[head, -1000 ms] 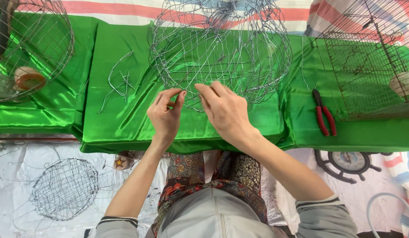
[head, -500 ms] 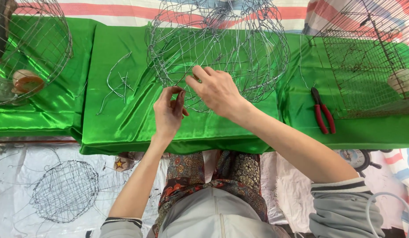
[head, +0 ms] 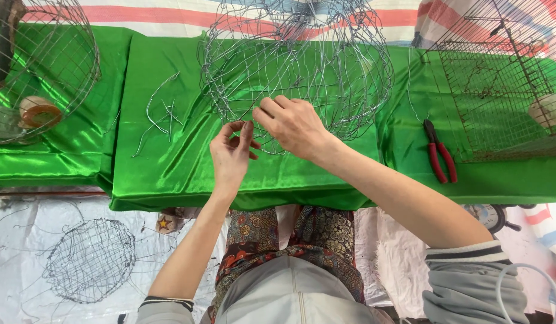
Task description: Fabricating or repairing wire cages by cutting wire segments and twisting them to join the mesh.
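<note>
- Both hands, left hand (head: 231, 157) and right hand (head: 293, 126), crowd the wire basket (head: 296, 66) near the table's (head: 170, 180) front edge.
- Loose wires (head: 161, 114) lie left of the basket; bare cloth runs in front of them.
- Pliers (head: 439, 153) and a mesh cage (head: 500, 102) fill the right end.
- A wire dome (head: 44, 66) blocks the left end.

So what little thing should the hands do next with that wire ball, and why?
Probably pinch and twist the wire at the near rim of the wire ball. Both the left hand and right hand meet there, fingertips together, and the pliers lie untouched.
</note>
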